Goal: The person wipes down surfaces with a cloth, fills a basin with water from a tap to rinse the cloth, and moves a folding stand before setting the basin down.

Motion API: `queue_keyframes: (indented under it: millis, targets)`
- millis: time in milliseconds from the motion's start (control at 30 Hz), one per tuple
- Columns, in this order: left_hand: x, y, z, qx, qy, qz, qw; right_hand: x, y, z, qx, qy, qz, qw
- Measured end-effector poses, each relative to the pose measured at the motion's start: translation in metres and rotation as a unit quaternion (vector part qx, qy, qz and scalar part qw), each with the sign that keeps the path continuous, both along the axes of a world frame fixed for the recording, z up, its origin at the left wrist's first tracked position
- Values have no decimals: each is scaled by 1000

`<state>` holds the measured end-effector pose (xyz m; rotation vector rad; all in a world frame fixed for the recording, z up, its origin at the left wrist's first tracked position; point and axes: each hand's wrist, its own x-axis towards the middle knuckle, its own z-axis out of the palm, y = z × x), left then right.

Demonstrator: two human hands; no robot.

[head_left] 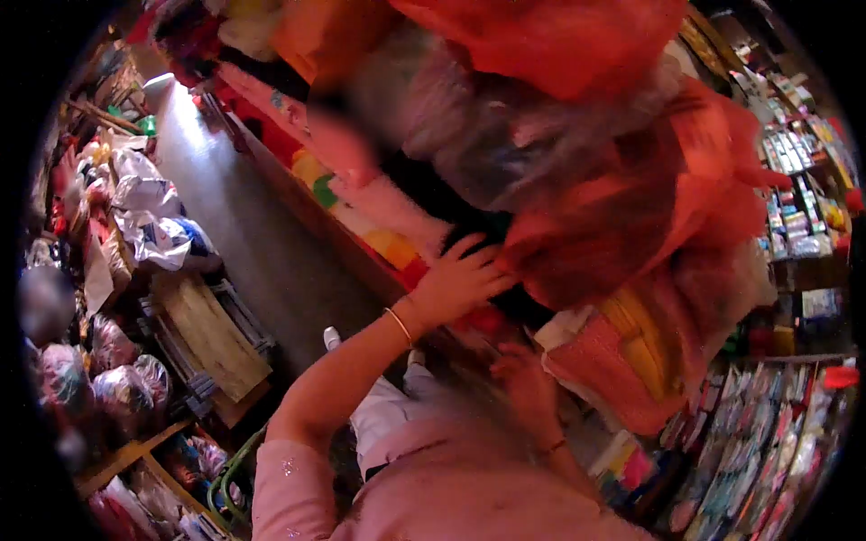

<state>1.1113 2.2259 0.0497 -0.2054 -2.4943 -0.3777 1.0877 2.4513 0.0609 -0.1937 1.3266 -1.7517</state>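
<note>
My left hand (458, 284), with a thin bangle at its wrist, lies on a black item (428, 194) at the edge of a heap of goods. Its fingers are spread, at the left side of a red plastic bag (595, 243). Lower and to the right, my right hand (528, 383) is beside the heap's front edge, near a folded pink and yellow cloth (622, 347). Its fingers are partly bent and blurred, so what they hold, if anything, is unclear. Above is a dark, see-through plastic bag (496, 126) under a bright red one (559, 41).
A grey floor aisle (262, 225) runs along the left. Beyond it are a wooden bench (212, 334), white plastic bags (158, 225) and an open wooden box (135, 455). Shelves with small packets (798, 203) stand at the right, above rows of packed goods (749, 442).
</note>
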Motion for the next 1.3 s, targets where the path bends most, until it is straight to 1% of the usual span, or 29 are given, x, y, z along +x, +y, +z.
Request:
queue_keyframes:
  millis: [33,67,100,133,167,233,267,300,367,433,467,533,567,600,633,667,700,733,767,800,833,900,933,1000,1067,1133,1167,1200,1300]
  targets:
    - [-1,-1,3,-12,33,3,999,-1,5,-4,-2,6,-7,1000]
    - [-6,-5,8,-17,42,-1,999,-4,6,-9,-41,-9,20,999]
    - [-7,-2,11,-32,29,-1,999,-4,11,-10,-73,-28,46,996]
    - [-8,1,11,-45,13,-1,999,-3,13,-8,-71,-27,40,996]
    - [-11,1,7,-47,16,-5,999,-3,10,-5,42,119,89,988]
    - [-15,3,-5,-49,55,22,997,0,3,0,159,253,131,945]
    - [-17,3,-7,-44,50,16,998,3,-2,4,124,111,67,984]
    - [-18,2,-9,-24,34,13,999,7,-3,7,86,-36,-1,996]
    - [-15,-2,5,-11,21,14,1000,4,-5,1,96,-43,9,994]
    - [-4,-1,27,-68,-46,-3,997,2,-5,1,103,-45,23,993]
    - [3,2,33,-68,-43,-2,997,1,-3,2,80,-28,39,996]
    - [26,11,41,-113,-61,-4,992,-5,5,16,57,-11,52,997]
    - [44,17,46,-68,-107,6,992,-7,7,39,109,62,144,982]
    - [63,25,50,-20,-156,18,987,-8,7,59,160,131,237,949]
    - [75,29,55,-22,-159,20,987,-7,4,76,158,129,238,949]
    - [88,32,60,97,-213,46,971,-6,-2,92,158,272,175,933]
    - [100,37,61,217,-264,72,937,-8,-7,94,154,339,144,917]
    - [108,42,53,218,-266,74,936,-10,-13,96,156,406,111,894]
    - [114,48,39,316,-214,71,922,-15,-20,88,47,195,16,980]
    - [118,51,32,411,-158,67,895,-22,-29,82,-62,-29,-80,994]
    - [119,51,30,413,-153,68,895,-29,-43,75,-60,-26,-77,995]
    - [121,57,28,469,-131,57,872,-39,-65,65,-131,-126,-94,979]
    - [122,59,25,478,-125,61,867,-43,-72,67,-122,-123,-87,981]
    - [124,67,19,512,-97,122,844,-47,-76,79,-200,-158,-97,962]
    - [130,63,19,549,-86,121,823,-47,-75,88,-191,-139,-88,968]
    - [139,67,12,519,-95,143,837,-45,-74,102,-172,-122,-81,974]
    - [140,64,8,563,-109,115,811,-43,-76,111,-178,-126,-89,972]
    - [140,66,3,574,-106,120,803,-43,-79,118,-187,-130,-98,969]
    - [128,71,1,602,-58,80,792,-48,-78,129,-144,-104,-94,980]
